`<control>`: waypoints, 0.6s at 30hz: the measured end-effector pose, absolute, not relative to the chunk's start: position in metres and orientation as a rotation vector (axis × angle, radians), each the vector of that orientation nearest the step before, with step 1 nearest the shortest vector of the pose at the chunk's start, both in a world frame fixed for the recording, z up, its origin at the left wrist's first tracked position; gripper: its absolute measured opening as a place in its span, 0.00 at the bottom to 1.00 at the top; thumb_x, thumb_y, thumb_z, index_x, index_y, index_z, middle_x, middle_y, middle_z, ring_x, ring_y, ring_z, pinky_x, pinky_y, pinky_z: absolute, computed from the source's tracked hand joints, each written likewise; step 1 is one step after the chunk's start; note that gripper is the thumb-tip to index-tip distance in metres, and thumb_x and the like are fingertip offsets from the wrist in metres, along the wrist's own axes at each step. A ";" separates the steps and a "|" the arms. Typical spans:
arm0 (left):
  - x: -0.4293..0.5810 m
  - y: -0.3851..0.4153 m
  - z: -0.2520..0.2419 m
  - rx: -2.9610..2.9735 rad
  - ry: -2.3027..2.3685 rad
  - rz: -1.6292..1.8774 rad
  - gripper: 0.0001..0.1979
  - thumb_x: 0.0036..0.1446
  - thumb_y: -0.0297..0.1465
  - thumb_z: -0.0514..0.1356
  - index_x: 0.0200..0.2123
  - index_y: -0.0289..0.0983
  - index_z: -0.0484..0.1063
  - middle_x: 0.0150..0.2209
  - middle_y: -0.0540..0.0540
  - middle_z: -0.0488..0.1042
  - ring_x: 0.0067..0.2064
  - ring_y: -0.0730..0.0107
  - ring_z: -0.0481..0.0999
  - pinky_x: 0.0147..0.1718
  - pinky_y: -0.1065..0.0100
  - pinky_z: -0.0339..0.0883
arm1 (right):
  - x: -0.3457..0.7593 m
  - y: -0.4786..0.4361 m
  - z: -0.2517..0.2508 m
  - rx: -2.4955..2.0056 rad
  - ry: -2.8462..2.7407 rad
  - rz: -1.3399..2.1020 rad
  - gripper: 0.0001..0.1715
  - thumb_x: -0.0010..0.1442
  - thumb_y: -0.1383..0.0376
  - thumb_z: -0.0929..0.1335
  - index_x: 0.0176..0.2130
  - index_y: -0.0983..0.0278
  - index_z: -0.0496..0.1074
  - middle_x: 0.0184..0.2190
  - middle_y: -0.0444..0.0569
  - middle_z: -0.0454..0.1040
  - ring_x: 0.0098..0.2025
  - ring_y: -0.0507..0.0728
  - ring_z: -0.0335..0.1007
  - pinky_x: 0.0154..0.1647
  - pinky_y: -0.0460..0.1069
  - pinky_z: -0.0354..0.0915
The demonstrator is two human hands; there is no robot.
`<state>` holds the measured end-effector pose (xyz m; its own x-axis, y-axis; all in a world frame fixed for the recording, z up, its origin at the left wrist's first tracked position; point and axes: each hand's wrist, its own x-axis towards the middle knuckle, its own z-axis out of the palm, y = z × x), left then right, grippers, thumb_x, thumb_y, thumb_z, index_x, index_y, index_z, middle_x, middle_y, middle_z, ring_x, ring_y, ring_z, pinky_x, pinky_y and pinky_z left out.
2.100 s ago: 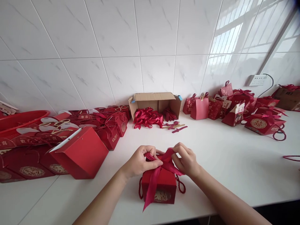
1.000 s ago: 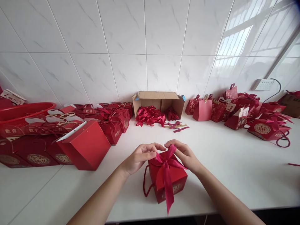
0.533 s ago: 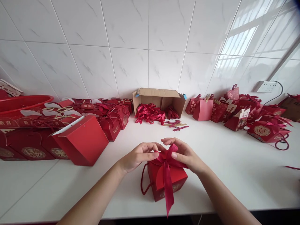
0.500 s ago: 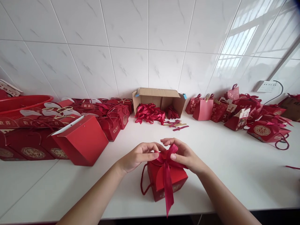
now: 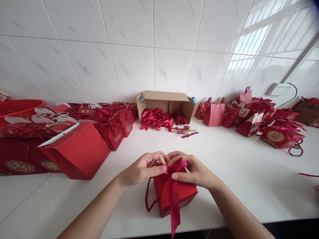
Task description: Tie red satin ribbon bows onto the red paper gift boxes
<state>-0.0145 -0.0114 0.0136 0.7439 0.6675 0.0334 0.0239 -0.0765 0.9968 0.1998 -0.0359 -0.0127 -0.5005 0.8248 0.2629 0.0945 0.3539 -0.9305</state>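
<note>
A red gift box (image 5: 183,193) sits near the front edge of the white table, with a cord handle (image 5: 147,196) hanging at its left side. A crimson ribbon (image 5: 174,202) is tied in a bow on its top, one tail falling over the front. My left hand (image 5: 147,169) pinches the bow's left part between thumb and fingers. From the other side my right hand (image 5: 191,169) closes on the bow, its thumb pressed by the knot. Fingertips of both hands meet behind the bow and are partly hidden.
Several red gift boxes (image 5: 114,134) crowd the left, with a larger red box (image 5: 82,152) tilted before them. An opened cardboard box (image 5: 165,95) with ribbons (image 5: 157,119) stands by the wall. Small bags (image 5: 214,114) and decorated boxes (image 5: 281,136) line the right.
My right hand has lowered, its thumb moving left to the knot, and its fingers have come up to those of my left hand. The view has shifted slightly.
</note>
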 end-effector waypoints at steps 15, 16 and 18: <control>-0.015 -0.012 0.012 1.766 0.662 0.661 0.13 0.56 0.38 0.58 0.25 0.37 0.63 0.35 0.49 0.60 0.40 0.68 0.64 0.42 0.67 0.59 | 0.195 -0.044 -0.010 -0.858 -1.777 0.991 0.08 0.52 0.65 0.72 0.28 0.62 0.69 0.36 0.49 0.77 0.47 0.60 0.71 0.54 0.59 0.59; -0.015 -0.012 0.012 1.773 0.663 0.657 0.13 0.56 0.38 0.58 0.25 0.37 0.62 0.35 0.49 0.60 0.40 0.68 0.63 0.42 0.67 0.58 | 0.195 -0.045 -0.010 -0.875 -1.788 0.989 0.08 0.52 0.66 0.73 0.28 0.62 0.69 0.37 0.49 0.77 0.47 0.60 0.71 0.58 0.60 0.55; -0.015 -0.012 0.011 1.791 0.667 0.650 0.13 0.57 0.37 0.58 0.24 0.37 0.61 0.35 0.49 0.60 0.41 0.68 0.63 0.42 0.67 0.58 | 0.194 -0.046 -0.009 -0.916 -1.792 0.994 0.09 0.52 0.66 0.73 0.28 0.62 0.68 0.41 0.50 0.77 0.46 0.60 0.71 0.59 0.61 0.50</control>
